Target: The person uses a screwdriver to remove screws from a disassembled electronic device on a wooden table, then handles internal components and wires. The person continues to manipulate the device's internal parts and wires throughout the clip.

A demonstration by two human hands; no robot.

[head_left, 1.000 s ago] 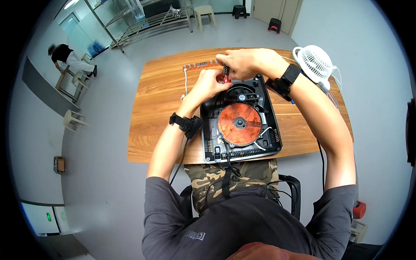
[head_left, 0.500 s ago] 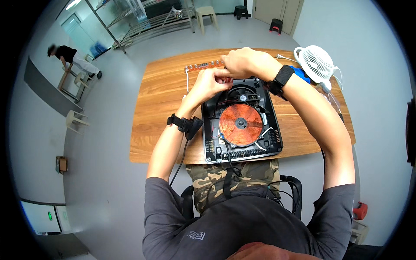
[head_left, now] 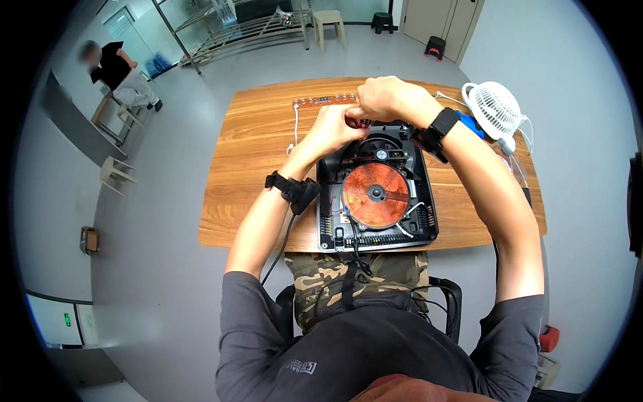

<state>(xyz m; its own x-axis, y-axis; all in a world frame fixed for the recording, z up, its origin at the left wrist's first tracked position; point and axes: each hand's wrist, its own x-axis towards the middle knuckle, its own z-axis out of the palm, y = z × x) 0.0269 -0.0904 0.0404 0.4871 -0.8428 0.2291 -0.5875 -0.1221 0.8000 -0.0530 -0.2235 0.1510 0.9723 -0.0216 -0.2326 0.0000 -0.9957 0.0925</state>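
Observation:
An opened induction cooker [head_left: 429, 214] lies on the table in front of me, with its round copper coil [head_left: 362, 194] and a black fan [head_left: 375, 142] exposed. My left hand [head_left: 332, 128] and my right hand [head_left: 388, 99] meet above the cooker's far edge. Fingers of both are pinched around a small dark and red piece [head_left: 365, 123], mostly hidden, whose kind I cannot make out. Just beyond the left hand is a narrow orange circuit board [head_left: 315, 102] with round buttons and a small display; the right hand covers its right end. A white cable [head_left: 296, 127] runs from its left end.
On the table's right stand a white fan [head_left: 494, 107] and a blue item [head_left: 470, 122], with loose cables around them. The wooden table [head_left: 248, 181] reaches past the cooker on both sides. Far left, a person [head_left: 120, 74] stands by a small table. Stools [head_left: 328, 25] and a metal rack are behind.
Both hands stay together at the cooker's far edge, and the dark and red piece shows more between them. My view has shifted slightly. The person at far left has straightened up.

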